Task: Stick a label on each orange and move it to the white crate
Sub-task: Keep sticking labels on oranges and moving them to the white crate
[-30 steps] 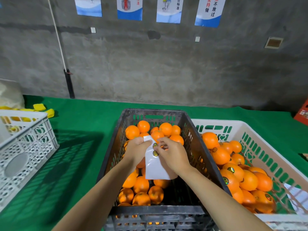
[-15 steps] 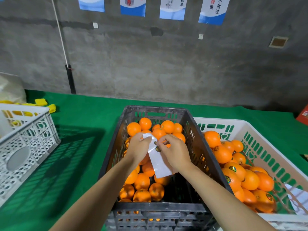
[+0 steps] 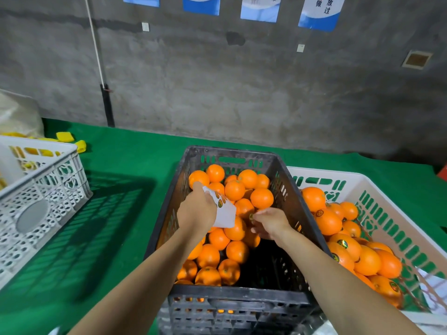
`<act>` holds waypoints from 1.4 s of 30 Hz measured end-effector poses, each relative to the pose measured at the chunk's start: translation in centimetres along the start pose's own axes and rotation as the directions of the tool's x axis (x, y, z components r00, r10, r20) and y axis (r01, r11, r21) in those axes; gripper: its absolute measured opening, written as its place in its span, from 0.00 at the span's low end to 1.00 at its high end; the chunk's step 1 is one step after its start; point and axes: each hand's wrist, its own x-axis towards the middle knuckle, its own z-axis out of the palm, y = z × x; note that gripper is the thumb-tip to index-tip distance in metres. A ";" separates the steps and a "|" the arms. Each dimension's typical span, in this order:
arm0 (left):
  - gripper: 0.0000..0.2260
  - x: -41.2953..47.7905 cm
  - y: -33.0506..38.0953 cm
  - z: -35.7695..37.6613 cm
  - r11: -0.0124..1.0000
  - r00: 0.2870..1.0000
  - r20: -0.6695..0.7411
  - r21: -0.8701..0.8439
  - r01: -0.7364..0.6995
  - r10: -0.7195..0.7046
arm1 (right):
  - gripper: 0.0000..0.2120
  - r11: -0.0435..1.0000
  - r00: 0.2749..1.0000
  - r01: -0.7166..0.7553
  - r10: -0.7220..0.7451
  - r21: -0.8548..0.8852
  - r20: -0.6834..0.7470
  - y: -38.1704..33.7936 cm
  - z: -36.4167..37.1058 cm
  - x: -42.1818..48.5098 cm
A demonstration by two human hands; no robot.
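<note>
A black crate [image 3: 278, 165] in the middle holds several unlabelled oranges [image 3: 234, 189]. My left hand [image 3: 197, 210] hovers over them and grips a white label sheet [image 3: 226, 212] with two round stickers showing on it. My right hand [image 3: 271, 222] is to the right of the sheet, above the oranges, and pinches a small round label [image 3: 251, 216] at its fingertips. To the right stands the white crate [image 3: 387, 209] with green slots, filled with several labelled oranges [image 3: 329, 221].
A green cloth [image 3: 125, 170] covers the table. An empty-looking white perforated crate [image 3: 41, 189] stands at the left, with yellow pieces [image 3: 65, 136] behind it. A grey concrete wall runs along the back. White paper [image 3: 435, 288] lies in the white crate's near right corner.
My right hand has pulled away from the sheet to the right with a label between its fingertips. My left hand has swung the sheet up and left.
</note>
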 end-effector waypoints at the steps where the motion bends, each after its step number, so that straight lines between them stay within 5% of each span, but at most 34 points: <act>1: 0.15 0.0 0.0 -0.1 1.000 1.000 0.002 0.020 0.007 -0.007 | 0.02 0.998 0.998 -0.058 0.058 -0.001 0.019 0.4 -0.1 0.2; 7: 0.15 0.0 0.2 -0.3 0.997 1.000 0.009 0.074 -0.016 0.015 | 0.02 0.980 0.989 -0.129 0.139 0.151 -0.058 0.7 -0.5 1.8; 13: 0.13 -0.1 0.1 -0.1 0.996 0.998 0.000 0.063 -0.061 0.061 | 0.06 0.930 0.990 0.055 -0.005 0.363 -0.139 0.4 -1.0 3.2; 18: 0.13 0.1 0.3 0.1 0.996 0.997 0.021 0.060 -0.071 0.070 | 0.11 0.806 0.998 -0.011 0.049 0.592 -0.048 -0.3 -0.6 3.6; 26: 0.10 0.4 0.7 0.4 0.995 0.996 0.033 0.058 -0.081 0.079 | 0.24 0.767 0.993 -0.101 0.117 0.634 0.017 -0.6 -0.3 3.3; 33: 0.09 0.4 0.7 0.4 0.994 0.996 0.036 0.080 -0.079 0.076 | 0.18 0.855 0.963 -0.020 0.156 0.518 -0.220 -0.1 0.7 3.8; 35: 0.09 0.3 0.7 0.4 0.993 0.996 0.033 0.084 -0.082 0.079 | 0.14 0.957 0.941 0.017 0.082 0.288 -0.328 0.2 0.8 3.9; 37: 0.09 0.2 0.8 0.5 0.992 0.996 0.030 0.091 -0.083 0.081 | 0.20 0.996 0.924 0.075 -0.087 -0.046 -0.372 0.8 1.2 3.8; 40: 0.09 0.2 1.0 0.4 0.992 0.996 0.035 0.094 -0.079 0.076 | 0.34 0.881 0.931 0.150 -0.279 -0.449 -0.236 1.4 1.6 3.6; 42: 0.08 0.2 1.0 0.3 0.993 0.996 0.047 0.090 -0.078 0.074 | 0.38 0.872 0.970 0.099 -0.192 -0.479 -0.149 1.4 1.5 3.7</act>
